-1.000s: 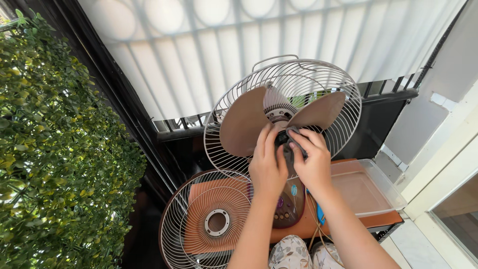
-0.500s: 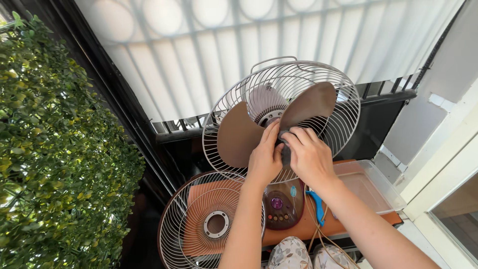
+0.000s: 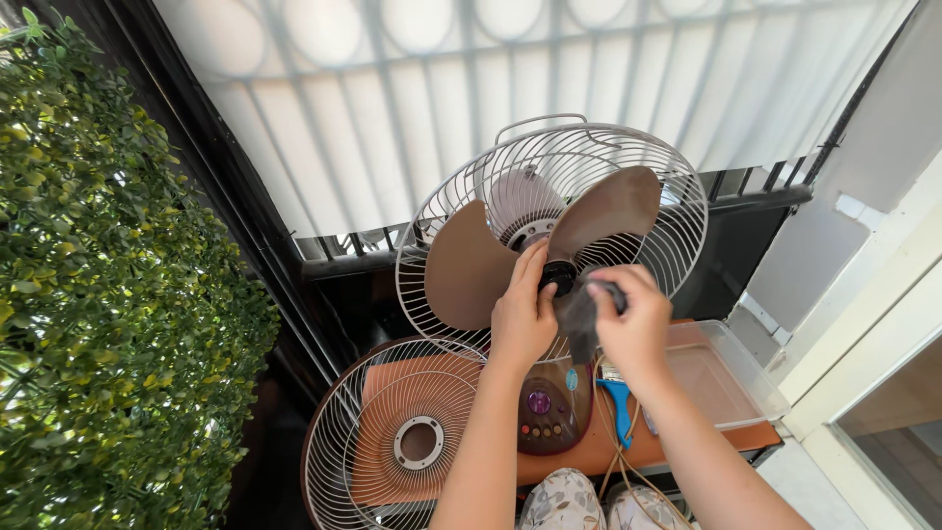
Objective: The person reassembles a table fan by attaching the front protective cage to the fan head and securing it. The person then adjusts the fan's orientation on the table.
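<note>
A table fan stands with its front grille off. Its brown blades [image 3: 471, 267] sit inside the wire rear grille [image 3: 677, 211]. My left hand [image 3: 523, 316] grips the blade set beside the dark hub [image 3: 559, 278]. My right hand [image 3: 633, 329] is a little to the right of the hub and pinches a small dark cap [image 3: 611, 291] in its fingertips, clear of the hub. One lower blade is partly hidden behind my hands.
The removed front grille [image 3: 392, 442] lies flat at lower left. The fan's base with its buttons [image 3: 546, 407] rests on an orange-brown table [image 3: 589, 453], beside a blue-handled tool [image 3: 620, 404] and a clear plastic tray [image 3: 721, 378]. A leafy green wall [image 3: 108, 294] stands to the left.
The blades turned as both hands worked at the hub. My right hand has since drawn away to the right with the small dark cap; my left hand stays on the blade.
</note>
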